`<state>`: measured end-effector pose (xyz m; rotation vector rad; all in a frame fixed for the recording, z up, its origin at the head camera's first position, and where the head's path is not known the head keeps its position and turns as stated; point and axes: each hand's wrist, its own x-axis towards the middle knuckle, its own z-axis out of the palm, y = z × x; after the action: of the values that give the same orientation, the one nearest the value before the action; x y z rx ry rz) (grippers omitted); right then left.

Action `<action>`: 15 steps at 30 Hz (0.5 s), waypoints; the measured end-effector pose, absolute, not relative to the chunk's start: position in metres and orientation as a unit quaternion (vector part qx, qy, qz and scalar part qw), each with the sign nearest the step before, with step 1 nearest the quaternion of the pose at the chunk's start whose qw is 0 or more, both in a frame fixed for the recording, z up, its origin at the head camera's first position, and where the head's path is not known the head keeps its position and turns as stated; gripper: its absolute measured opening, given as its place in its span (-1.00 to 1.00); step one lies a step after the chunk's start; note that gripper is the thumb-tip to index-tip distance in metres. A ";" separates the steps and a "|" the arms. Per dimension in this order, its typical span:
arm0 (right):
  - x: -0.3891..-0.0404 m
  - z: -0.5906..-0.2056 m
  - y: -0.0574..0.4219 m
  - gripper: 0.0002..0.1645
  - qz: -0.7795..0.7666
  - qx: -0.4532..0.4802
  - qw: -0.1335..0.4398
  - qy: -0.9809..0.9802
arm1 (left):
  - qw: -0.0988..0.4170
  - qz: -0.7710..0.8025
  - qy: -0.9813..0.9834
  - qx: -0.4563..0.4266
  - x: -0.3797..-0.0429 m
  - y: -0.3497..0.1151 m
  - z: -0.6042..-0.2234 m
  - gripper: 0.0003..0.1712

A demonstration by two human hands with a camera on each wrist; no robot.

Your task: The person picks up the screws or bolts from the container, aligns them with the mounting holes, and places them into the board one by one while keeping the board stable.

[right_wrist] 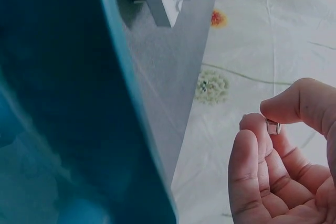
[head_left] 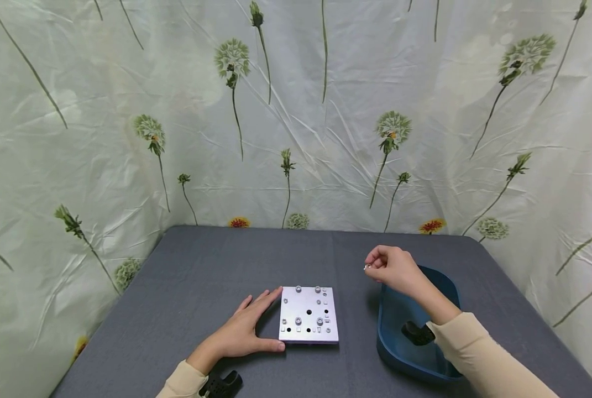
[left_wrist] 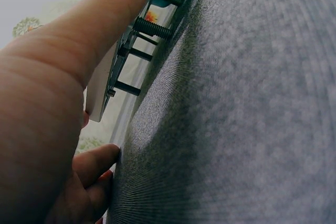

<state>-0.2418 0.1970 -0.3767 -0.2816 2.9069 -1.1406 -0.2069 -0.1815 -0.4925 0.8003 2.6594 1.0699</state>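
A square silver metal plate with several screw heads and holes lies in the middle of the table. In the left wrist view, threaded bolts stick out from its underside towards the cloth. My left hand is spread along the plate's left side, thumb at the near corner and index finger at the far one, both fairly straight. Over the far left rim of a blue bin, my right hand pinches a small shiny metal piece between thumb and fingertips; its exact kind is too small to tell.
The blue bin stands to the right of the plate, partly covered by the right forearm. A dark grey cloth covers the table. Behind it hangs a pale curtain with a dandelion print. Each wrist wears a black device.
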 end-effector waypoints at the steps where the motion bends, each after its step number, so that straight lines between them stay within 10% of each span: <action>1: -0.242 -0.377 0.195 -0.86 -0.365 -0.091 0.004 0.926 | 0.083 0.359 0.890 0.268 -0.207 -0.181 -0.493 0.35; 15: -0.241 -0.385 0.159 -0.89 -0.373 -0.117 0.033 0.920 | 0.083 0.360 0.891 0.266 -0.207 -0.181 -0.492 0.36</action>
<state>-0.2412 0.1592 -0.3849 -0.3600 2.8308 -1.1492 -0.2067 -0.1810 -0.4923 0.7942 2.6597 1.0742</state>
